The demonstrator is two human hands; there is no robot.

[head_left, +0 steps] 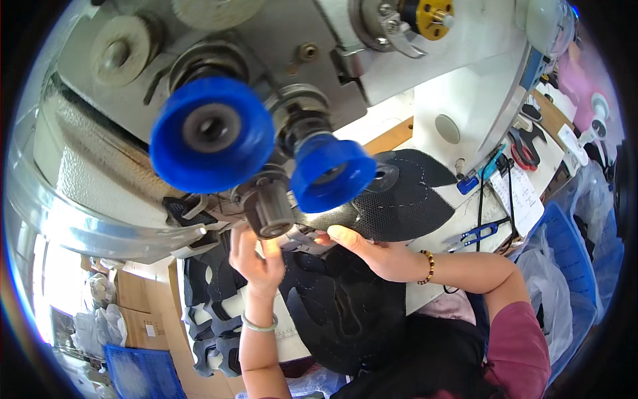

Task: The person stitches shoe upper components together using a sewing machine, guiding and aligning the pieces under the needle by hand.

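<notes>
Both my left fingers [271,251] and right fingers [348,241] seemingly position black mesh [409,209] (grip hidden; I can't tell). Stitching probably needs steadiness next.

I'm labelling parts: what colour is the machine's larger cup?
The larger cup is blue; see the head view.

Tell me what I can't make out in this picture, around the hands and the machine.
In the head view:
- Left hand: some fingertips hidden by the metal cylinder.
- Whatever the right hand may pinch: too crowded by machine parts to tell.
- Black piece: one edge covered by the smaller blue knob.
- Machine: top cut off by the upper edge.
- Paper: writing too small to read.
</notes>
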